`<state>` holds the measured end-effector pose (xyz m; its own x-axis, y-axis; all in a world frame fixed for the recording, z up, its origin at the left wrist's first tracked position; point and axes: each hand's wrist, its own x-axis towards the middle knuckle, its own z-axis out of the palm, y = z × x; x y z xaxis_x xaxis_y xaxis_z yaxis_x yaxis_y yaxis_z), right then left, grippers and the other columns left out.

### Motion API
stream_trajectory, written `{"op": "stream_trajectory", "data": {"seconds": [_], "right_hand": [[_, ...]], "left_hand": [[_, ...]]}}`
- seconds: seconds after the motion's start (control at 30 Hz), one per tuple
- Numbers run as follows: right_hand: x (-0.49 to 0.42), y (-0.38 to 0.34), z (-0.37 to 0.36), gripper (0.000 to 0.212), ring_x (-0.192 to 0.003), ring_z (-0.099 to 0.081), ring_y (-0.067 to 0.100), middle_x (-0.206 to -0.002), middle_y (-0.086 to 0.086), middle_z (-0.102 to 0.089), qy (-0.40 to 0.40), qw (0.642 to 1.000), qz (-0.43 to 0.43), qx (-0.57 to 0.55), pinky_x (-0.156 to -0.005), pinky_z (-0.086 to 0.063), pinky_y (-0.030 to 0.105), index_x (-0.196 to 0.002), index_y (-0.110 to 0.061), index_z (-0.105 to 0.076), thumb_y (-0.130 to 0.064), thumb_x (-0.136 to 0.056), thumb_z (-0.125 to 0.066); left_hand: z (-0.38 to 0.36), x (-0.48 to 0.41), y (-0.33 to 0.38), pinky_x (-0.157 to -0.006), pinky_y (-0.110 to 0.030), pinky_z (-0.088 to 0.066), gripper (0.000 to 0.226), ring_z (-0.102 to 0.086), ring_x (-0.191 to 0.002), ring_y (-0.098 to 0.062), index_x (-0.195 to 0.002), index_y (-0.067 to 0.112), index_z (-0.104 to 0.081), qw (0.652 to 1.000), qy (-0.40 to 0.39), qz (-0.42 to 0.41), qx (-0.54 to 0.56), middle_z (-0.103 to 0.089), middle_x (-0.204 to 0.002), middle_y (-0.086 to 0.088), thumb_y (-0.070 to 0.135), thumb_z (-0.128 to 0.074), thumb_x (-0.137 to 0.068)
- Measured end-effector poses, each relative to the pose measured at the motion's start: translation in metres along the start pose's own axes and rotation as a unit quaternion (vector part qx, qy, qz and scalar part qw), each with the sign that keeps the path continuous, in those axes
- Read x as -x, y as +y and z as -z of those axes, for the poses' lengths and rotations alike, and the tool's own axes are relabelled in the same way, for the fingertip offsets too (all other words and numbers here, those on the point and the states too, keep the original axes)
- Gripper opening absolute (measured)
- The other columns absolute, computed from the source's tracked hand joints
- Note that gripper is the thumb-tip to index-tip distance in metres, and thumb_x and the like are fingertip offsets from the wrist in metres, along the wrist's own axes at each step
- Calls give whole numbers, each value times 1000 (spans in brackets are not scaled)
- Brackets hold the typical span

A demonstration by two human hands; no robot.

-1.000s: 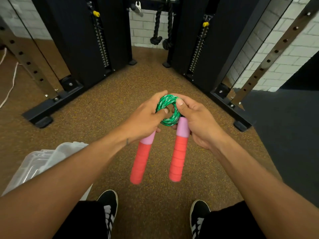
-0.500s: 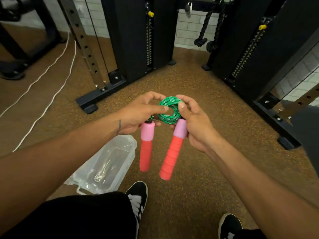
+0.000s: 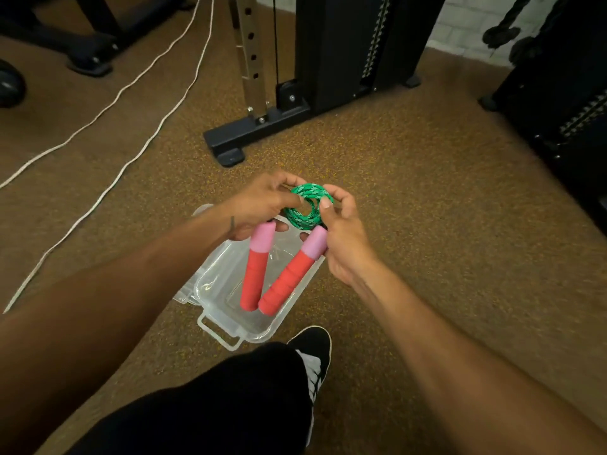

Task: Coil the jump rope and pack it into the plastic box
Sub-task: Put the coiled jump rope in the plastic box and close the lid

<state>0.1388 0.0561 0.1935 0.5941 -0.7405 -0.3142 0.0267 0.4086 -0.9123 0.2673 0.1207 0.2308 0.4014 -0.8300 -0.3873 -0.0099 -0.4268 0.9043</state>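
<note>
The jump rope's green cord (image 3: 307, 205) is wound into a small tight coil, pinched from both sides by my left hand (image 3: 262, 205) and my right hand (image 3: 343, 238). Two red handles with pink tops hang down from the coil: the left handle (image 3: 256, 270) and the right handle (image 3: 290, 277), their lower ends nearly touching. A clear plastic box (image 3: 226, 330) lies open on the floor directly under the handles. The handles hover over its inside; I cannot tell if they touch its bottom.
The box's clear lid (image 3: 185, 295) pokes out at its left. A black gym machine base (image 3: 259, 133) stands beyond the hands. White cords (image 3: 108, 188) trail across the brown floor at left. My shoe (image 3: 312, 349) and black-clad leg sit just near the box.
My view has swung left and down, and both hands with the coiled rope have come over the plastic box. The handles now hang above its inside, ends closer together.
</note>
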Motion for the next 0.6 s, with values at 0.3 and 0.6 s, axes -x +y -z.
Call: {"op": "stream_trajectory", "data": {"seconds": [0.3,0.6], "right_hand": [[-36,63,-11,21,-97,-62,26,-119,14,-63,18,999,-31,38,-91,-53,51,-113,-30,-52,-13,-105,-44],[-70,125,-20,25,-98,-65,24,-115,10,-64,43,988,-86,122,-92,-54,44,-102,-38,-51,-13,-104,-46]], "left_hand": [[13,-40,-63,-42,-22,-49,30,-65,-74,-16,-116,14,-55,999,17,26,-40,-61,-96,-8,3,-58,-89],[20,-82,-125,-46,-26,-48,24,-62,-66,-20,-106,13,-50,993,11,86,-77,-61,-87,-14,1,-58,-87]]}}
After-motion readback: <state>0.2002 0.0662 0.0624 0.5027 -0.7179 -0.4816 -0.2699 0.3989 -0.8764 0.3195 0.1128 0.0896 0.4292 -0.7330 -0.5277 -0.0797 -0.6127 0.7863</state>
